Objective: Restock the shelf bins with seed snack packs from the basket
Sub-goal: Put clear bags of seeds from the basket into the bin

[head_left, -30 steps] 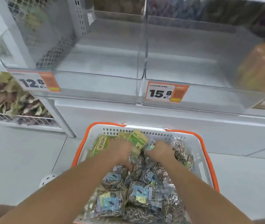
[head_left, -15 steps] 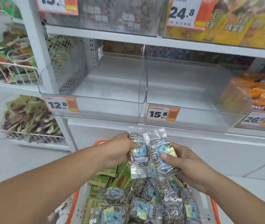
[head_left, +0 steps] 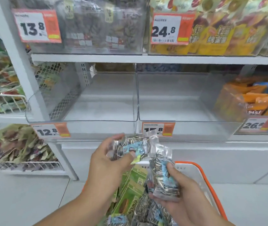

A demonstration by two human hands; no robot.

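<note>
One clear striped-seed snack pack with a blue label point(head_left: 130, 148) is pinched by the left hand point(head_left: 108, 162), another point(head_left: 163, 176) by the right hand point(head_left: 177, 191), above the orange-rimmed white basket point(head_left: 206, 180). The slick film could slip; the empty clear plastic bin point(head_left: 179, 98) could be mistaken for its neighbour.

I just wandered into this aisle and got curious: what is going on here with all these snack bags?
A person is restocking a shop shelf. The left hand holds one clear seed pack and the right hand holds another seed pack, both lifted above the orange-rimmed basket, which has more packs in it. Straight ahead, two clear bins, the left bin and the right bin, look empty. Nothing has gone into them yet.
</note>
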